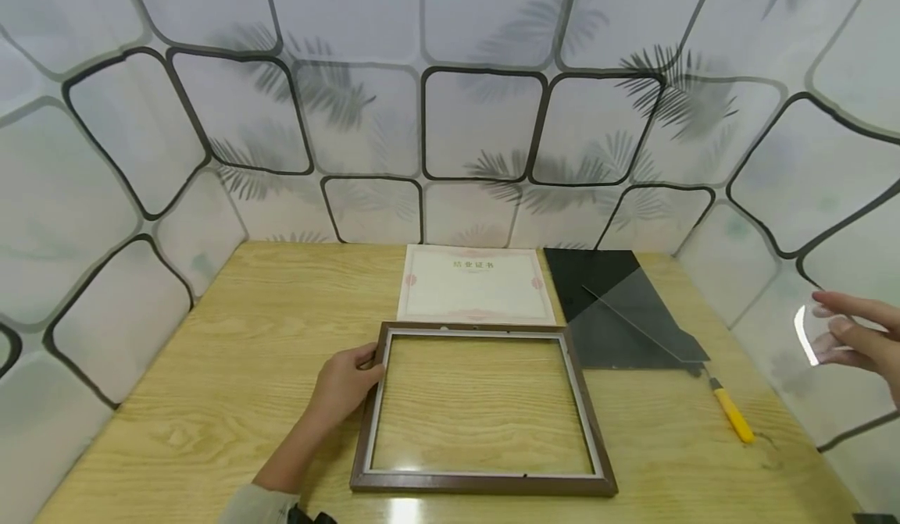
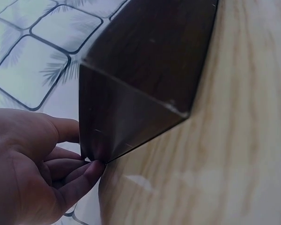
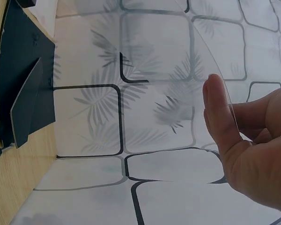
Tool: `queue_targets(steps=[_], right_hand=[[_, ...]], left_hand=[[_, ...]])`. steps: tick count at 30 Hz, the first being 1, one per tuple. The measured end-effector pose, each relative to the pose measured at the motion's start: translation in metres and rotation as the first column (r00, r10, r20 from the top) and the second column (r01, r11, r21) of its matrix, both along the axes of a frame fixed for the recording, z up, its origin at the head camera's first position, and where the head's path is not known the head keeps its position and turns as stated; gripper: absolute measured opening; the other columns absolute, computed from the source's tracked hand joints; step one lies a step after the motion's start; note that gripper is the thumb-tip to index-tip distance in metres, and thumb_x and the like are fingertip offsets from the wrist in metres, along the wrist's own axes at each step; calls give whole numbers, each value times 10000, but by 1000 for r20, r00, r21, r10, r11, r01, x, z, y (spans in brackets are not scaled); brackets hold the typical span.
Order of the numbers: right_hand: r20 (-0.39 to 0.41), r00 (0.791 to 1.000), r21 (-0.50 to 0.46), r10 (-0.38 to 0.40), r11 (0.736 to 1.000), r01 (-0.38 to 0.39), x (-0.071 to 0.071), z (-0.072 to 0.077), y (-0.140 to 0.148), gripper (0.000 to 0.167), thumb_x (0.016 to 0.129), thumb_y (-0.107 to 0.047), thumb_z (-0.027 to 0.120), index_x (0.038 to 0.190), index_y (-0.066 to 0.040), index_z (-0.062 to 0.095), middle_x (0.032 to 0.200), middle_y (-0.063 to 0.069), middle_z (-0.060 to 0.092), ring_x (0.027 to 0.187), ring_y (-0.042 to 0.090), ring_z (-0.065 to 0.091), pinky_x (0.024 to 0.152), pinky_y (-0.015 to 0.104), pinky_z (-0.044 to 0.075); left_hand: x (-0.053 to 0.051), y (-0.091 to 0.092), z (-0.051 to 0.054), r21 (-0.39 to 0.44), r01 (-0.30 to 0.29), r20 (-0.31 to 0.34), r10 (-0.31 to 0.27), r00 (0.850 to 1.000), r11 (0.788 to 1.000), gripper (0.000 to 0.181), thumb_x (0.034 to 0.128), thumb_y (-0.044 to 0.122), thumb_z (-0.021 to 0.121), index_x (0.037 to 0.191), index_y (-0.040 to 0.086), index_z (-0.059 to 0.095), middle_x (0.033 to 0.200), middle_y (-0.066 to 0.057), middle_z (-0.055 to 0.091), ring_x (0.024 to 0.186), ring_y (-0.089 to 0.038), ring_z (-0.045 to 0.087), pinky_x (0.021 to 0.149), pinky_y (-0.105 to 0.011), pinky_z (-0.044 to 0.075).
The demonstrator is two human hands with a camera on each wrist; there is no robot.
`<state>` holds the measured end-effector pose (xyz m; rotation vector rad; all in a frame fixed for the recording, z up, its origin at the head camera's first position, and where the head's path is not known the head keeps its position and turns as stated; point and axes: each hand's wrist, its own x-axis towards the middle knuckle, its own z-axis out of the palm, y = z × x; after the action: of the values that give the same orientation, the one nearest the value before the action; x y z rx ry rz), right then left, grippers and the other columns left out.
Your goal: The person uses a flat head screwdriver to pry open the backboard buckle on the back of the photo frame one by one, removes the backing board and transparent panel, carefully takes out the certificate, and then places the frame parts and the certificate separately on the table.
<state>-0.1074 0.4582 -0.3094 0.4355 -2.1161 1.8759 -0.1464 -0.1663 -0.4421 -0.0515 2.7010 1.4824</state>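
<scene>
A brown picture frame (image 1: pixel 485 483) with a silvery inner edge lies on the table, and the wood grain shows through its opening. My left hand (image 1: pixel 344 387) grips its left rail near the upper corner. In the left wrist view, the thumb and fingers of that hand (image 2: pixel 33 164) pinch the edge of the dark frame (image 2: pixel 145 61). Off to the right, my right hand (image 1: pixel 861 333) holds a clear sheet (image 3: pixel 196 65) raised above the table. The right wrist view shows the sheet's edge between thumb and fingers (image 3: pixel 218 108); most of its outline is hard to see.
Behind the frame lies a white certificate (image 1: pixel 478 286). To its right is a black backing board (image 1: pixel 583 274) with a stand leg. A yellow-handled tool (image 1: pixel 733 415) lies by the board's near corner. Patterned walls (image 1: pixel 485 126) enclose the wooden table (image 1: pixel 295 297) at back and sides.
</scene>
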Motion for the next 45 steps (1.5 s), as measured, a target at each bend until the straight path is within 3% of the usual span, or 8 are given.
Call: queue_targets(steps=[7, 14, 17, 23, 29, 33, 40, 45], right_hand=[[-87, 993, -94, 85, 991, -93, 1, 3, -36, 477, 1015, 145, 391, 1358, -75, 638, 1087, -12, 687, 765, 99, 735, 692, 185, 580], [65, 987, -194, 147, 972, -132, -9, -5, -68, 471, 1017, 131, 408, 1377, -88, 619, 1111, 19, 665, 837, 154, 734, 745, 240, 592], [116, 958, -337, 263, 917, -212, -17, -10, -83, 480, 1013, 159, 378, 1381, -44, 611, 1115, 72, 646, 888, 212, 745, 789, 289, 592], [196, 843, -578, 501, 753, -313, -34, -23, -117, 505, 1020, 170, 326, 1382, -37, 613, 1153, 115, 617, 1012, 287, 737, 895, 336, 565], [204, 810, -644, 551, 698, -312, -48, -38, -156, 503, 1010, 182, 351, 1367, -51, 619, 1125, 125, 603, 1108, 309, 700, 956, 353, 543], [220, 827, -648, 517, 711, -272, -57, -46, -181, 473, 1004, 171, 399, 1378, -50, 587, 1091, 120, 607, 1088, 293, 709, 951, 351, 547], [371, 862, -499, 346, 857, -130, -72, -52, -222, 725, 1017, 77, 487, 1608, 16, 72, 1054, 35, 561, 1018, 164, 723, 933, 261, 551], [425, 864, -435, 271, 898, -68, -86, -58, -251, 669, 1030, 91, 424, 1613, -9, 112, 1055, 8, 525, 974, 115, 723, 930, 236, 547]], left_hand=[[0, -1, -2, 13, 9, 8, -9, 1000, 1000, 514, 957, 166, 640, 1430, -10, 540, 1399, -204, 590, 1311, -374, 549, 1016, -481, 514], [-1, 0, -3, 4, 6, -2, -6, 1000, 1000, 508, 950, 168, 645, 1421, 1, 556, 1390, -195, 601, 1307, -365, 555, 1015, -479, 516], [-1, 0, -3, 12, 9, -6, -9, 1000, 1000, 506, 949, 167, 646, 1419, 2, 559, 1383, -197, 606, 1301, -363, 562, 1016, -482, 515], [-1, 0, -3, 19, 10, -7, -10, 1000, 1000, 504, 954, 173, 655, 1422, 12, 560, 1378, -193, 612, 1300, -361, 563, 1027, -489, 506], [-1, 0, -4, 32, 11, -2, -11, 1000, 999, 505, 957, 176, 656, 1427, 19, 557, 1385, -187, 608, 1303, -357, 563, 1029, -482, 505], [-2, 0, -4, 35, 12, -3, -12, 1000, 999, 502, 959, 172, 654, 1429, 27, 557, 1383, -183, 611, 1303, -357, 564, 1026, -479, 508], [-2, -1, -5, 34, 3, -7, -3, 1000, 999, 509, 951, 175, 660, 1426, 24, 560, 1370, -187, 620, 1305, -358, 562, 1035, -485, 500], [-1, -1, -5, 25, 4, -20, -3, 1000, 1000, 521, 943, 176, 669, 1427, 22, 556, 1371, -180, 617, 1310, -346, 557, 1051, -485, 486]])
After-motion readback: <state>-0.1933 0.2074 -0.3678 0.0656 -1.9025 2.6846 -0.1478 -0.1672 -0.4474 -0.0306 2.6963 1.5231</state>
